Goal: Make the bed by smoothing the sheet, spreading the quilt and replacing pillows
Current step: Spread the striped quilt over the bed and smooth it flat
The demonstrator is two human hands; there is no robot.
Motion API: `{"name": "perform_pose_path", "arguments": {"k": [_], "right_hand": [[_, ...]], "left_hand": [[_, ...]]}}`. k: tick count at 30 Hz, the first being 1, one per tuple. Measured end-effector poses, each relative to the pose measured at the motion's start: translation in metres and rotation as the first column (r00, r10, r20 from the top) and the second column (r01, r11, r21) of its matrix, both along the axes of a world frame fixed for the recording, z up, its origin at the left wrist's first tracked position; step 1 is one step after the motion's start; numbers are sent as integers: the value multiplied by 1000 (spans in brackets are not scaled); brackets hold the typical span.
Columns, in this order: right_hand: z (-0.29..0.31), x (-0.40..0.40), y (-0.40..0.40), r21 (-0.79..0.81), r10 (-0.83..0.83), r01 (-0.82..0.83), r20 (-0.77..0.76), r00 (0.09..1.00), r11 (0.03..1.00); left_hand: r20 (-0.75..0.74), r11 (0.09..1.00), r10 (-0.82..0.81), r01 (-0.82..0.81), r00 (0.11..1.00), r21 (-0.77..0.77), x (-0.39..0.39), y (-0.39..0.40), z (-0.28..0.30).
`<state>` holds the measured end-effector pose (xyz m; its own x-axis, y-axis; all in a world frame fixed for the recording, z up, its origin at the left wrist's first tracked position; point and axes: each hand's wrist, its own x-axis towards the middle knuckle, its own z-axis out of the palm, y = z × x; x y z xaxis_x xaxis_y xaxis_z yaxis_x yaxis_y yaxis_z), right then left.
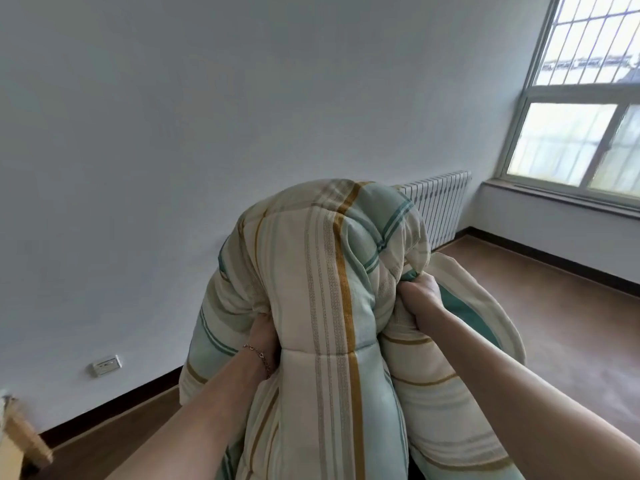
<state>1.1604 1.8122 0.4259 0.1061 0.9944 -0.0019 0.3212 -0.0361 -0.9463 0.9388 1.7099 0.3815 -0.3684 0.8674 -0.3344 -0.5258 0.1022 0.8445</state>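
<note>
Aloft, quilt (332,306) gripped by both hands

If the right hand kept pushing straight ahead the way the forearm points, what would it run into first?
The right hand is already buried in the bunched, striped cream-and-green padded quilt, gripping a fold, so it would meet more quilt at once. Beyond that probably the white ribbed radiator, though depth is hard to judge.

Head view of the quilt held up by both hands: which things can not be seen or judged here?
- Bed, sheet, pillows: not in the head view, so task progress cannot be judged.
- Left hand fingers: buried in the quilt.
- Right hand fingertips: hidden in a quilt fold.
- Quilt's lower part: cut off by the bottom edge.
- Object at lower left: blurred and cut off by the edge.
- Wall socket: too small for details.
</note>
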Motion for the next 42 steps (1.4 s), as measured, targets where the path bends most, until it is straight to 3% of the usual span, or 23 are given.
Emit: {"name": "perform_pose_path", "arguments": {"k": [13,25,32,39,42], "right_hand": [[93,-77,-93,172,108,-107,1,994,979],[171,-186,-235,265,233,-219,-24,972,939],[176,-221,-328,299,448,-408,-75,891,863],[165,-224,-427,291,601,-549,-134,788,784],[164,-232,-474,291,669,-613,-160,726,735]], "left_hand": [[179,997,40,-52,983,62,-41,-107,72],[49,973,204,-208,978,100,-117,-272,129],[89,867,484,-490,871,85,-123,-392,140],[11,805,578,-572,816,156,-103,-511,141],[-27,718,695,-691,718,83,-103,-563,138]]}}
